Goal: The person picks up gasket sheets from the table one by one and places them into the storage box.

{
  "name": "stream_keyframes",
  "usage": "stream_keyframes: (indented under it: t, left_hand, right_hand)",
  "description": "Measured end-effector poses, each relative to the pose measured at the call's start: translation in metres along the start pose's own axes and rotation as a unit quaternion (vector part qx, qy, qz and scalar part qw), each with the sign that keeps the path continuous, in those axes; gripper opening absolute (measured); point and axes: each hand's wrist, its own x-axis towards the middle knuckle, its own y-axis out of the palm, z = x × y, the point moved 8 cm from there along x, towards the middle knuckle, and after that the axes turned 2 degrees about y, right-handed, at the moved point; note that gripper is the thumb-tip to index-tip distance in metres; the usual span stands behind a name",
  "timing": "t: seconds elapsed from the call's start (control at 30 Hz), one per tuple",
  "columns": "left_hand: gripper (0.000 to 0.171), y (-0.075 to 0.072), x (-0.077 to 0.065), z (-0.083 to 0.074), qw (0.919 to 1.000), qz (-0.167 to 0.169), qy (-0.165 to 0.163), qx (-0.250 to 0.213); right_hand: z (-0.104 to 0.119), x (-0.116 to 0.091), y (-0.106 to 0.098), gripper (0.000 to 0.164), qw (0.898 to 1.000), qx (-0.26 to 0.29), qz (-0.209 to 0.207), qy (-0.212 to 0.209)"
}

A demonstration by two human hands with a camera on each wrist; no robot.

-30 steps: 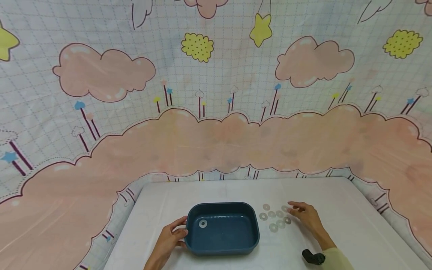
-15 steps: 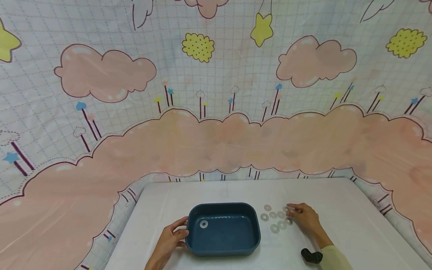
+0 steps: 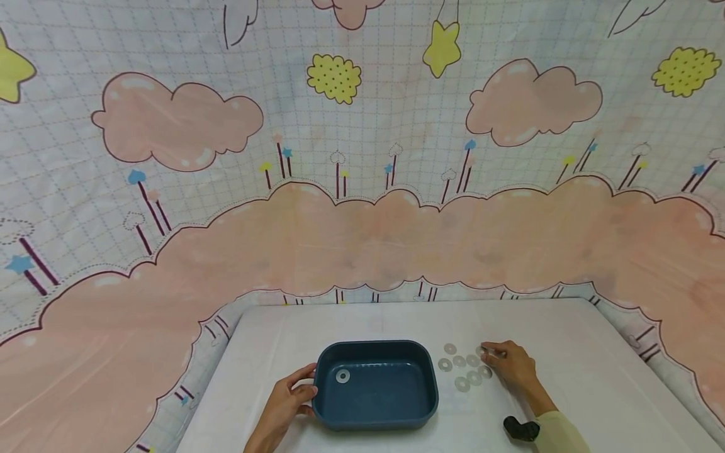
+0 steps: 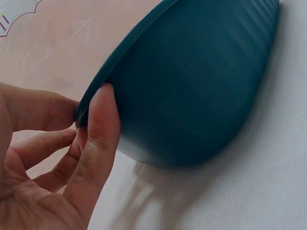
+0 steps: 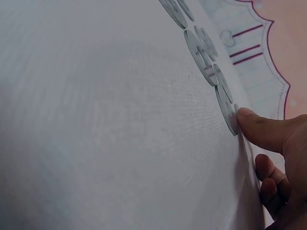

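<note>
A dark blue rectangular tub (image 3: 376,423) stands on the white table, with one flat metal washer (image 3: 342,376) on its floor at the left. My left hand (image 3: 283,399) holds the tub's left side; in the left wrist view its thumb (image 4: 101,120) presses the outer wall below the rim. Right of the tub lies a loose group of several washers (image 3: 462,384). At its far right end, my right hand (image 3: 512,365) pinches a washer (image 3: 480,350) with thumb and index finger. The right wrist view shows the thumb tip (image 5: 245,113) on it, but the index finger is hidden.
A black curved object (image 3: 521,429) is at the right forearm, by the pale yellow sleeve (image 3: 561,434). Behind the white table (image 3: 396,321) hangs a patterned cloth (image 3: 368,245) with clouds and stars.
My right hand has come slightly down and onto the washer, its thumb and index finger drawing together. The left hand and the tub stay together in place; the view shifts slightly.
</note>
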Motion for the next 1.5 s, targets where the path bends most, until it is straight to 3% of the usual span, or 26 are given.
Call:
stream_keyframes:
  t: [0.43, 0.97, 1.33, 1.5]
  left_hand:
    - [0.058, 0.001, -0.002, -0.002, 1.0000, -0.007, 0.003, 0.001]
    - [0.058, 0.001, 0.000, 0.000, 1.0000, 0.003, 0.005, -0.003]
    - [0.058, 0.000, 0.000, 0.000, 1.0000, 0.002, 0.006, -0.007]
    - [0.058, 0.000, 0.001, 0.001, 0.9999, 0.000, 0.008, -0.014]
  right_hand:
    - [0.000, -0.001, 0.000, 0.028, 1.000, 0.012, -0.006, 0.011]
    - [-0.006, -0.003, -0.006, 0.021, 0.996, 0.082, -0.032, 0.034]
    - [0.004, -0.012, -0.018, 0.020, 0.991, 0.122, -0.056, 0.027]
    - [0.009, -0.015, -0.019, 0.024, 0.985, 0.165, -0.036, 0.047]
